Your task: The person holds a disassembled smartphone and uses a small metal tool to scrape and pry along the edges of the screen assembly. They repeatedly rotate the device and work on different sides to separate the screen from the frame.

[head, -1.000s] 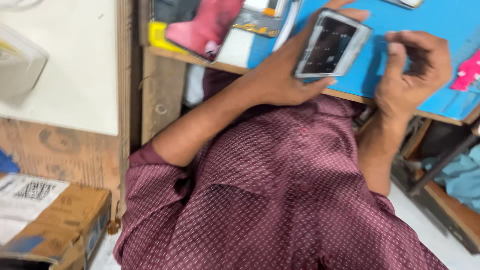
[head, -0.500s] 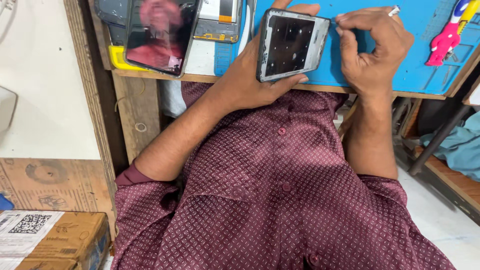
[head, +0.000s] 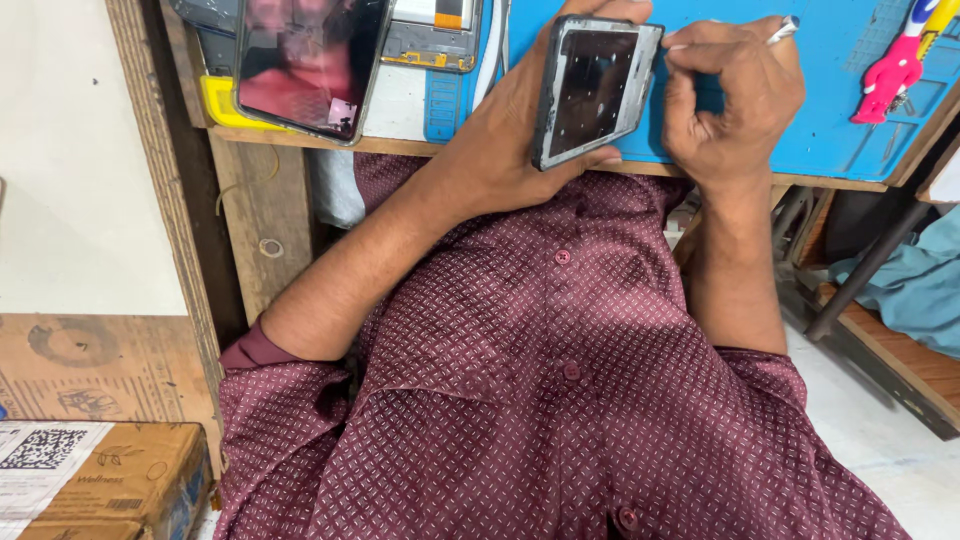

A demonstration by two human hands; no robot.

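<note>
L hand [head: 520, 150] wraps a phone frame [head: 597, 88] from behind, thumb along the near long edge, fingers curled over the far side; grip closed and firm. Frame held tilted, just above the tabletop edge, over the blue work mat [head: 840, 130]. Dark inner face toward camera w/ small pale dots across it; can't tell if screws or adhesive spots.

R hand [head: 735, 100] closed in a pinch on a thin metal tool [head: 782, 30], likely tweezers or a fine driver. Working end hidden behind the fingers, right at the frame's upper right corner; contact w/ the frame not visible.

Step in hand, by my read: fine work at that corner, prying or picking at something small, L hand only bracing.

Next move calls for: steady brace from L, small controlled pressure from R, tool kept shallow at the edge so it doesn't slip across the inner face.

Outward: second phone [head: 310, 60] w/ glossy screen lies on the tabletop [head: 300, 140] to the left, partly over a yellow piece [head: 218, 105]. Opened device part [head: 435, 35] beside it. Pink tool [head: 895, 60] at far right of mat. Cardboard box [head: 100, 480] on the floor, lower left. Maroon patterned shirt [head: 560, 400] fills the foreground.
</note>
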